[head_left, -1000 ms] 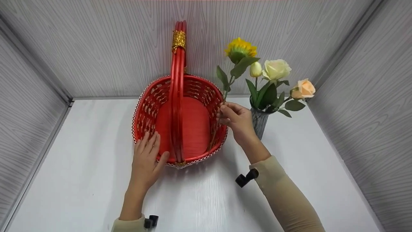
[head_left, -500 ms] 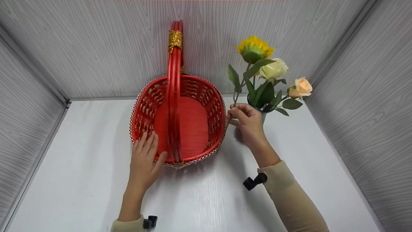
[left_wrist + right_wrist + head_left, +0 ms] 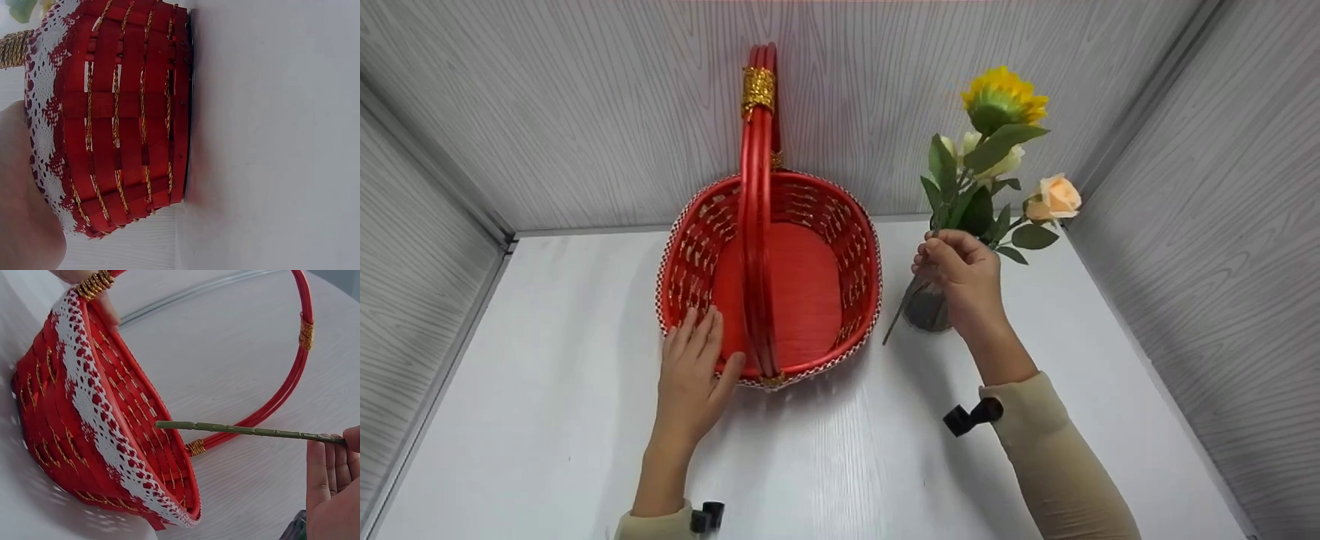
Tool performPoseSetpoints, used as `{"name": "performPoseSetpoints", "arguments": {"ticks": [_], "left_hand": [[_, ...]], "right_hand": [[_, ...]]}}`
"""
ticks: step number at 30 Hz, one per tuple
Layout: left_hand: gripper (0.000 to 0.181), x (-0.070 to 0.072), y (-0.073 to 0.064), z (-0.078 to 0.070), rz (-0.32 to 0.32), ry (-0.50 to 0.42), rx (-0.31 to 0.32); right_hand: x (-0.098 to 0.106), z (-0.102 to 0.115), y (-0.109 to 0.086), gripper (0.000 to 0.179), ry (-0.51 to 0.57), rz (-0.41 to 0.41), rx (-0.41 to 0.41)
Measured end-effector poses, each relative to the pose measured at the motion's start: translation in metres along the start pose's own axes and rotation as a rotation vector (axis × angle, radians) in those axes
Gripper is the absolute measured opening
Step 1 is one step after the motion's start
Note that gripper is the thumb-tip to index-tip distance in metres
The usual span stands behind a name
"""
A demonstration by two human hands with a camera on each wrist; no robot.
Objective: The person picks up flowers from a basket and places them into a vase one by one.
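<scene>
A red woven basket [image 3: 802, 289] with a tall arched handle and lace-trimmed rim stands at the back of the table. My left hand [image 3: 688, 382] rests on its front left rim, fingers extended inward; the left wrist view shows the palm beside the lace [image 3: 48, 135]. Right of the basket, my right hand [image 3: 969, 274] pinches the stem of an artificial sunflower [image 3: 1005, 97] between thumb and fingers. The bare lower stem [image 3: 242, 430] sticks out past the hand, in the air beside the basket. The sunflower's leaves partly cover the pale flowers behind.
A grey glass vase [image 3: 928, 311], partly hidden by my right hand, holds a peach rose [image 3: 1056, 199] and paler blooms [image 3: 1009, 161]. Wood-grained panels [image 3: 855, 97] wall the white table [image 3: 825, 457] at the back and both sides.
My right hand has drawn the sunflower out of the basket and moved it right, in front of the vase flowers. My left hand has stayed on the rim.
</scene>
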State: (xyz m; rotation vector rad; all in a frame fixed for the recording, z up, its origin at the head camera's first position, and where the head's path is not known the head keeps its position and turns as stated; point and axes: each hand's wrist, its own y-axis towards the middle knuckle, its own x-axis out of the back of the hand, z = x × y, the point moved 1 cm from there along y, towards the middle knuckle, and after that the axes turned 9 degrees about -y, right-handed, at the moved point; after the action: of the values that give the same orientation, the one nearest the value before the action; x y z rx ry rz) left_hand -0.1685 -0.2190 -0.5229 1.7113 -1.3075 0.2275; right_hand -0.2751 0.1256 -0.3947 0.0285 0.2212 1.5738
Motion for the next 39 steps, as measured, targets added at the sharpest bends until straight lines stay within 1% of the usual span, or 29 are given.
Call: {"name": "performPoseSetpoints", "arguments": {"ticks": [6,12,18,23,26,33,35,39], "left_hand": [[0.065,0.001,0.0,0.0,0.011,0.004,0.006],[0.066,0.001,0.0,0.0,0.017,0.015,0.016],[0.066,0.0,0.0,0.001,0.011,0.012,0.012],[0.064,-0.001,0.0,0.001,-0.008,0.0,0.0],[0.063,-0.002,0.0,0.0,-0.019,-0.006,-0.004],[0.064,-0.001,0.001,0.0,-0.012,-0.005,-0.001],[0.064,-0.001,0.001,0.0,-0.008,-0.006,0.001],[0.064,0.0,0.0,0.001,-0.005,-0.003,-0.002]], "right_hand": [[0.014,0.005,0.003,0.018,0.032,-0.051,0.034],[0.031,0.012,0.01,0.008,0.063,-0.124,0.091],[0.046,0.019,0.02,0.014,0.086,-0.192,0.112],[0.053,0.024,0.024,0.01,0.113,-0.223,0.136],[0.056,0.027,0.025,0.01,0.124,-0.235,0.144],[0.063,0.032,0.031,0.014,0.201,-0.254,0.145],[0.065,0.034,0.035,0.011,0.213,-0.258,0.156],[0.069,0.036,0.044,0.004,0.202,-0.281,0.175]]}}
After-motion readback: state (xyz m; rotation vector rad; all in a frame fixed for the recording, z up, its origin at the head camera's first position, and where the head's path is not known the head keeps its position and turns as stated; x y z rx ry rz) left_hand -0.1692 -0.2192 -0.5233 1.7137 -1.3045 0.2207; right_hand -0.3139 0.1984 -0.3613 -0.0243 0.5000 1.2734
